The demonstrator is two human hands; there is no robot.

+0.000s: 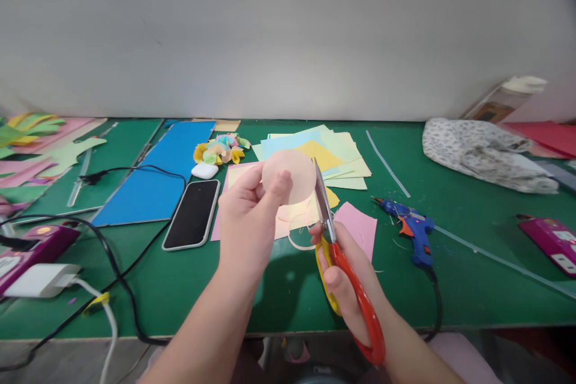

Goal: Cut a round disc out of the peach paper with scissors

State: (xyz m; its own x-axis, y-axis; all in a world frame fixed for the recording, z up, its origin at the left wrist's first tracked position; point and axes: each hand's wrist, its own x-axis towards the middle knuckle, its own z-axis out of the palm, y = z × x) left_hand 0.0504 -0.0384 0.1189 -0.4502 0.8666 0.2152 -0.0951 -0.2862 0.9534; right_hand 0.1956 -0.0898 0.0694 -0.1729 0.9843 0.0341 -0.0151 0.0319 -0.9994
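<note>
Between thumb and fingers, my left hand (252,210) pinches a pale pink paper circle (299,177) above the table. My right hand (348,276) is closed round the handles of a pair of scissors (324,204), one handle red and the other yellow. The blades point up and stand at the circle's right edge; whether they touch it I cannot tell. Below the hands lie thin curled paper offcuts (297,245) and a pink sheet (360,225). Behind the circle is a loose stack of pastel paper sheets (348,153).
A blue glue gun (416,231) with its cord lies right, near clear glue sticks (387,162). On the left are a phone (192,214), a white earbud case (204,171), curled paper pieces (220,150), a blue board (155,174), black cables and a purple power strip (40,252).
</note>
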